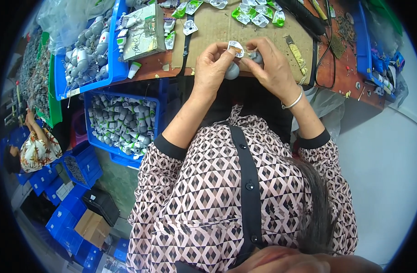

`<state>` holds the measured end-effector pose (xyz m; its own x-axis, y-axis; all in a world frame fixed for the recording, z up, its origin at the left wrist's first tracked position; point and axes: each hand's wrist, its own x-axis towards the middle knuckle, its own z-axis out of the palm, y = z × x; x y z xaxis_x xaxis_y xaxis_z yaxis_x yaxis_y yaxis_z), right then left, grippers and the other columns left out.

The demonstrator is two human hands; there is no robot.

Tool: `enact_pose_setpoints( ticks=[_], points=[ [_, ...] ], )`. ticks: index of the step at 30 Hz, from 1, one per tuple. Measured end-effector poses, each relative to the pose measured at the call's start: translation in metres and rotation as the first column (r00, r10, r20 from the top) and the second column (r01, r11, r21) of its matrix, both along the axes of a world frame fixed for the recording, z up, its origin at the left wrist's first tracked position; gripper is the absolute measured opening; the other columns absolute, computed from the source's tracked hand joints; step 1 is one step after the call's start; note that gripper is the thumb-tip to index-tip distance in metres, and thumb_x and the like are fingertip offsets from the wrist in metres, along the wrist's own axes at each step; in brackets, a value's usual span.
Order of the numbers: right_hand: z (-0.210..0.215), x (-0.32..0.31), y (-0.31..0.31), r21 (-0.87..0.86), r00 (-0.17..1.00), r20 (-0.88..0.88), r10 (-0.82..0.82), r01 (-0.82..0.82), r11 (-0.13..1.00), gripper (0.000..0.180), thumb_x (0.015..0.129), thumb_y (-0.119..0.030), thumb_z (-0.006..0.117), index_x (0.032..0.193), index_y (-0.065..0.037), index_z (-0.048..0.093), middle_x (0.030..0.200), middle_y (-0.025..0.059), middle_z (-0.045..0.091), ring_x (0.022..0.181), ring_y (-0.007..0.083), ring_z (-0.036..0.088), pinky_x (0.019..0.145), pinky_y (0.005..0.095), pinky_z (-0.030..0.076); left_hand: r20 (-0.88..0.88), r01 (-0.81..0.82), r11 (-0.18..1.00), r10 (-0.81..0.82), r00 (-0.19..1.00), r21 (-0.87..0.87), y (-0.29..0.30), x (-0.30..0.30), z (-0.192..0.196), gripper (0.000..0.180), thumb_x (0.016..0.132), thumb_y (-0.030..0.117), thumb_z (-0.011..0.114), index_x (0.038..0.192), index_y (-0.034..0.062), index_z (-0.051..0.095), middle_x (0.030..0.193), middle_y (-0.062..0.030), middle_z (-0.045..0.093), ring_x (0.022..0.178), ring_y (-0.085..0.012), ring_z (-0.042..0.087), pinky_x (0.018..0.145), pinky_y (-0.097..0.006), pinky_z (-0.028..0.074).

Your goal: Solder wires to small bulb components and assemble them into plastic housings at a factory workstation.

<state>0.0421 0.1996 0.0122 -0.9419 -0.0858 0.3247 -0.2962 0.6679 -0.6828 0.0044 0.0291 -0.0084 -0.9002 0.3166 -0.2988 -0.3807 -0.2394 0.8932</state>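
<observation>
My left hand (211, 66) and my right hand (272, 66) meet at the near edge of a cardboard sheet (213, 27) on the workbench. Between them they hold a small grey rounded part (232, 71) and a small white flat piece (236, 47), which my fingertips pinch from both sides. My right wrist wears a silver bangle (294, 101). Several green-and-white small parts (258, 13) lie scattered along the far side of the cardboard.
A blue bin (109, 73) of grey and white parts sits on the bench at left; another blue bin (155, 119) of similar parts stands lower beside my left arm. Cables and a black tool (308, 20) lie right. Another person (35, 145) sits far left among blue crates.
</observation>
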Motion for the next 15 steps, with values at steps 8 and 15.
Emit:
enact_pose_setpoints(
  ticks=[8,15],
  points=[
    [0.006,-0.005,0.057,0.266,0.973,-0.181,-0.140,0.185,0.946,0.029,0.087,-0.016,0.069,0.111,-0.004,0.058,0.105,0.0144,0.062,0.094,0.0348,0.062,0.079,0.0411,0.050,-0.034,0.007,0.992,-0.012,0.999,-0.130,0.002,-0.028,-0.003,0.017,0.094,0.014,0.065,0.102,-0.0011,0.064,0.084,-0.0061,0.071,0.074,-0.0088,0.065,0.064,-0.023,0.050],
    [-0.008,0.013,0.094,0.559,0.951,-0.021,-0.309,0.268,0.785,0.021,0.089,-0.015,0.064,0.105,-0.004,0.056,0.096,0.0148,0.058,0.085,0.0362,0.061,0.075,0.0435,0.051,0.032,0.041,0.992,-0.038,0.999,-0.117,0.006,-0.034,0.004,0.014,0.093,0.013,0.064,0.100,0.0002,0.064,0.085,-0.0069,0.071,0.074,-0.0098,0.065,0.065,-0.023,0.051]
  ],
)
